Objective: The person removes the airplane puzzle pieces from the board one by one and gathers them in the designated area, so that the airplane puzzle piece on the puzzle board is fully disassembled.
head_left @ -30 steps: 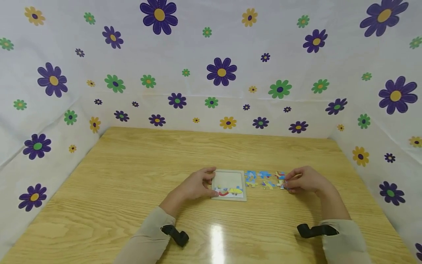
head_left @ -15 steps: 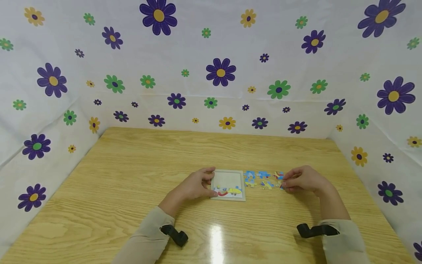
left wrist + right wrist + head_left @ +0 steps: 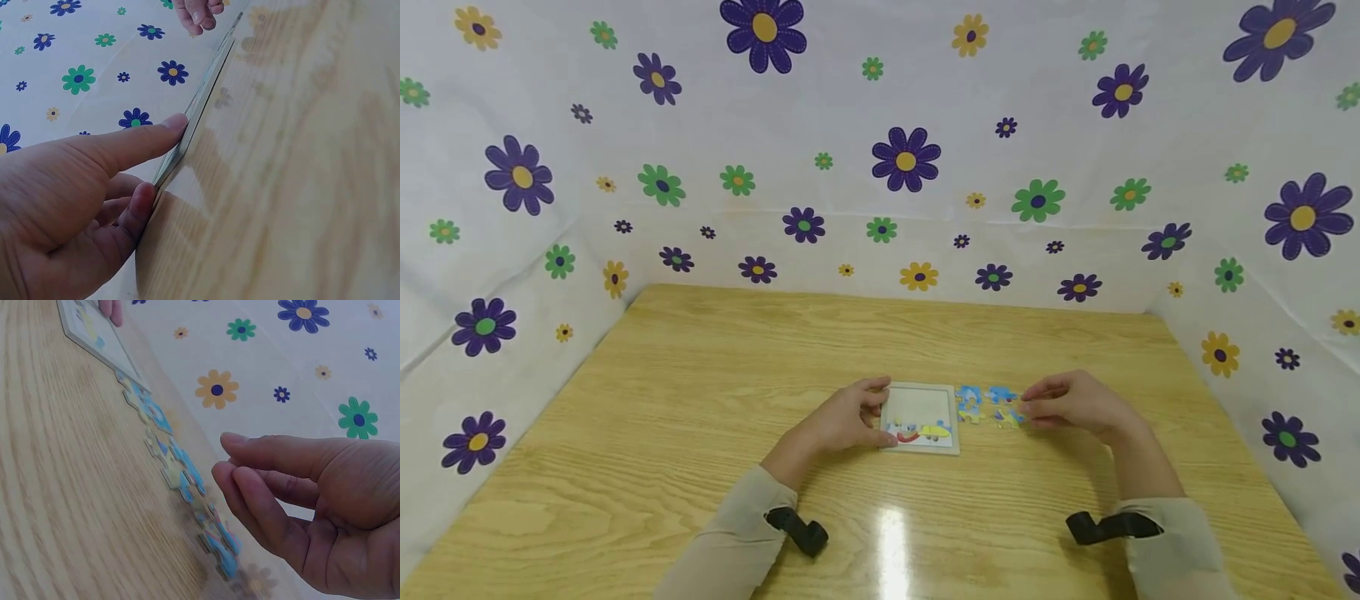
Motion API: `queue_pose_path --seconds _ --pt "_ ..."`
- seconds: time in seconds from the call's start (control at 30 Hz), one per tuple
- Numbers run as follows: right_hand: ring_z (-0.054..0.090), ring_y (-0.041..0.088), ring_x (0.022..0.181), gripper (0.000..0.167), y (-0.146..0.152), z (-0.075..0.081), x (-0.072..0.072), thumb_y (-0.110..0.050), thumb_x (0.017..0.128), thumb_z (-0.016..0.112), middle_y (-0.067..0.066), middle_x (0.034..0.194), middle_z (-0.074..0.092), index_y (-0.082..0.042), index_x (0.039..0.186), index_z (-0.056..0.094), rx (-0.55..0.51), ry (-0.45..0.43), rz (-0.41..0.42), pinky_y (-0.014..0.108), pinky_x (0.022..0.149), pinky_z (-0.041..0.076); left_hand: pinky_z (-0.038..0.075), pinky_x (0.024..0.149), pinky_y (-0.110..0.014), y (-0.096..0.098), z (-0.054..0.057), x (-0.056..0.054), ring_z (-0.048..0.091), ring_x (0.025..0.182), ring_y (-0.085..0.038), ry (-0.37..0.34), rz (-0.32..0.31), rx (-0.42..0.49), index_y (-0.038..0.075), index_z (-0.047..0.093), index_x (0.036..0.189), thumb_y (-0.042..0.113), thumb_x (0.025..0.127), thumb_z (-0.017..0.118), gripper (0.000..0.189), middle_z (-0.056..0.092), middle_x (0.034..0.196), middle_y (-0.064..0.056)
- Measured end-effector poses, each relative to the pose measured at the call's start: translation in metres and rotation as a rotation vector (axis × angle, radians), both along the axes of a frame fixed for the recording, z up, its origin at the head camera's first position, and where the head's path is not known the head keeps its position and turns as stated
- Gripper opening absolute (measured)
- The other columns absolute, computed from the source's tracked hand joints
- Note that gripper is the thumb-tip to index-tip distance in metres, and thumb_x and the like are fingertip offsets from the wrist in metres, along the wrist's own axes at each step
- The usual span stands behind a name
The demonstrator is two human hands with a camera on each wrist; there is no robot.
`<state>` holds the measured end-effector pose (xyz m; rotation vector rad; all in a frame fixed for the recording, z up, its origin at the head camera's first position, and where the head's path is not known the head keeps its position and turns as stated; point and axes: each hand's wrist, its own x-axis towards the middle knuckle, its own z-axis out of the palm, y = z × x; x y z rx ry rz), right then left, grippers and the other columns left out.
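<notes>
My left hand (image 3: 842, 418) holds the left side of a square puzzle tray (image 3: 921, 454), thumb on the front left corner and fingers along the edge. The tray has a strip of picture pieces (image 3: 934, 432) along its near side, with yellow and red parts. In the left wrist view, my thumb (image 3: 150, 139) lies on the tray's thin edge (image 3: 203, 103). My right hand (image 3: 1078, 407) hovers over the right end of the loose jigsaw pieces (image 3: 1000, 396). In the right wrist view its thumb and fingertips come close together with nothing visible between them, above the pieces (image 3: 219, 550).
The loose blue and yellow pieces lie in two rows from the tray's right edge. A wooden table (image 3: 737, 358) bears everything, with a flowered cloth (image 3: 820, 100) behind and at both sides. Black straps (image 3: 797, 533) cross both sleeves.
My right hand has moved left along the rows from the rightmost pieces, which it now hides in the head view. The left hand and tray stay in place.
</notes>
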<state>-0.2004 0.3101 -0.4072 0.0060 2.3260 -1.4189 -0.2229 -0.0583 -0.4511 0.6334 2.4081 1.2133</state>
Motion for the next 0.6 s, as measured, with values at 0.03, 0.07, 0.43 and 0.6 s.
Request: queue_pose_path --seconds 0.03,0.07,0.43,0.6 --pt "0.071 0.015 0.084 0.041 -0.003 0.000 0.000 -0.019 0.091 0.074 0.007 0.100 0.073 0.009 0.120 0.064 0.002 0.002 -0.001 0.028 0.075 0.059 0.050 0.094 -0.033 0.000 0.000 0.000 0.055 0.108 -0.016 -0.004 -0.001 0.004 0.000 0.049 0.145 0.022 0.081 0.085 0.077 0.033 0.163 0.001" --pt "0.071 0.014 0.083 0.041 -0.006 -0.001 0.000 -0.019 0.091 0.074 0.007 0.100 0.073 0.009 0.120 0.064 0.004 0.003 -0.002 0.028 0.074 0.059 0.050 0.094 -0.033 0.000 0.000 0.001 0.055 0.108 -0.016 -0.008 -0.003 0.007 0.000 0.049 0.146 0.022 0.081 0.085 0.078 0.033 0.163 0.002" --pt "0.071 0.017 0.087 0.042 -0.038 -0.003 -0.003 -0.016 0.092 0.073 0.013 0.103 0.069 0.009 0.125 0.062 -0.064 0.004 -0.010 0.030 0.079 0.059 0.048 0.090 -0.030 -0.002 0.000 -0.003 0.053 0.101 -0.014 0.009 -0.012 -0.021 0.003 0.048 0.147 0.026 0.079 0.087 0.082 0.033 0.163 0.002" --pt "0.070 0.016 0.088 0.047 -0.051 -0.004 -0.004 -0.018 0.091 0.074 0.012 0.102 0.066 0.008 0.128 0.061 -0.059 0.017 -0.018 0.030 0.081 0.059 0.047 0.087 -0.026 -0.001 0.001 -0.002 0.051 0.097 -0.014 0.014 -0.032 -0.024 0.001 0.048 0.146 0.024 0.079 0.086 0.080 0.031 0.164 0.001"
